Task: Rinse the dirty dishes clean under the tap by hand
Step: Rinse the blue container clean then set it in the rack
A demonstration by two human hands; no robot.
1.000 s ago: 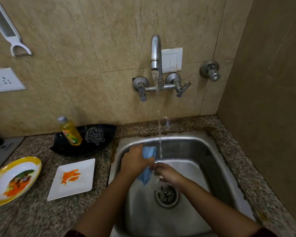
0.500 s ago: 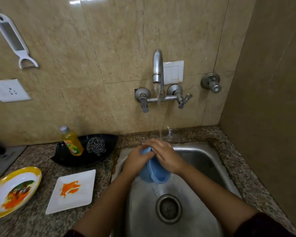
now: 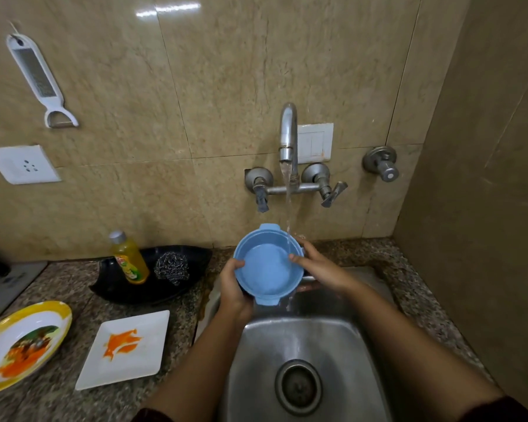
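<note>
Head view: two hands, left hand (image 3: 233,289) and right hand (image 3: 319,264), gripping one blue bowl (image 3: 269,266).

You held the bowl (image 3: 269,266) over the back of the sink (image 3: 302,345), under the tap (image 3: 288,138), your left hand (image 3: 233,287) on its left side and your right hand (image 3: 316,263) on its right. On the counter (image 3: 58,284) left of the sink lay a square plate (image 3: 125,348), a round plate (image 3: 22,345) further left, and behind them a tray (image 3: 141,287) holding a bottle (image 3: 130,258) and a scrubber (image 3: 172,267). The drain (image 3: 298,386) sat nearer you
</note>
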